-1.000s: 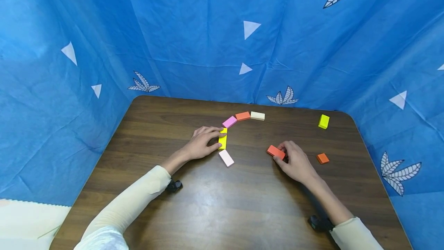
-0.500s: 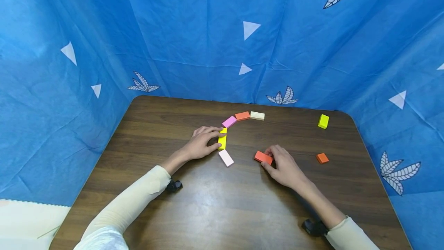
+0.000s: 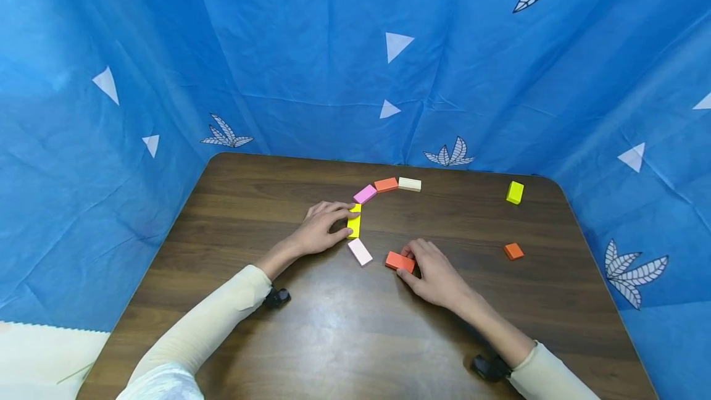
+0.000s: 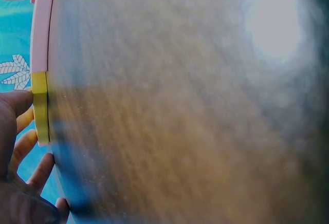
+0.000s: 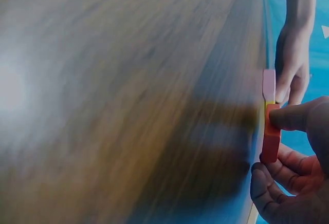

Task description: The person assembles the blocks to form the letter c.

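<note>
My left hand (image 3: 322, 229) holds the yellow block (image 3: 354, 227), thumb at its near end and fingertips over its far part. The left wrist view also shows this yellow block (image 4: 40, 108), with the thumb against it. Just in front of it lies a pale pink block (image 3: 360, 252), end close to the yellow one. My right hand (image 3: 436, 275) pinches a red-orange block (image 3: 399, 262) between thumb and fingers, a little right of the pale pink block. In the right wrist view the thumb presses on one side of this red-orange block (image 5: 271, 144), fingers at the other.
Beyond the yellow block a curved row continues with a pink block (image 3: 365, 194), an orange-red block (image 3: 386, 185) and a cream block (image 3: 410, 184). At the right lie a yellow-green block (image 3: 515, 192) and an orange block (image 3: 513, 251). Blue curtain (image 3: 311, 79) surrounds the wooden table (image 3: 333, 338).
My right hand has moved left and slightly nearer with the red-orange block, toward the pale pink block. The left hand stays on the yellow block.
</note>
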A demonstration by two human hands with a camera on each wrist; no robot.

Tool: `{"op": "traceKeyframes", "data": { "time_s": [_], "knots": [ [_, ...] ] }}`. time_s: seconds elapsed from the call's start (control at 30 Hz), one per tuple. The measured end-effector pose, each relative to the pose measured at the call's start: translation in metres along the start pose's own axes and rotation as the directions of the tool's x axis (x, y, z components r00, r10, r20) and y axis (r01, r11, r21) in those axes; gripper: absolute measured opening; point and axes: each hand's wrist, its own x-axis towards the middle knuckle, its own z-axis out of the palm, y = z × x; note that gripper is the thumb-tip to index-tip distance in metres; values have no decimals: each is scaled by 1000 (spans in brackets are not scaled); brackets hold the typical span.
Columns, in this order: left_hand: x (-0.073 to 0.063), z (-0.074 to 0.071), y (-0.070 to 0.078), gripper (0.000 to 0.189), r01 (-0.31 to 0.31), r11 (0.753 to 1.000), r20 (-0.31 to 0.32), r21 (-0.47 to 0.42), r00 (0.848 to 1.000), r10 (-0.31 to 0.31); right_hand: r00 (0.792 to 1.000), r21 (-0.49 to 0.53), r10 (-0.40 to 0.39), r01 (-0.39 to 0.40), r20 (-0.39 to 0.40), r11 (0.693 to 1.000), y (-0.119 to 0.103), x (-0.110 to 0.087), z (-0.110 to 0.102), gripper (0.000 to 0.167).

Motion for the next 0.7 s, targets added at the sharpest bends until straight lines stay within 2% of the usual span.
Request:
{"op": "traceKeyframes", "data": {
  "time_s": [0.43, 0.7],
  "knots": [
    [-1, 2, -2, 44, 1, 1000, -7, 5, 1000, -1, 999, 4, -35, 35, 12, 999, -17, 3, 11, 28],
    [-1, 2, -1, 44, 7, 1000, 0, 2, 1000, -7, 999, 8, -13, 13, 43, 1000, -24, 2, 18, 33]
  ]
}}
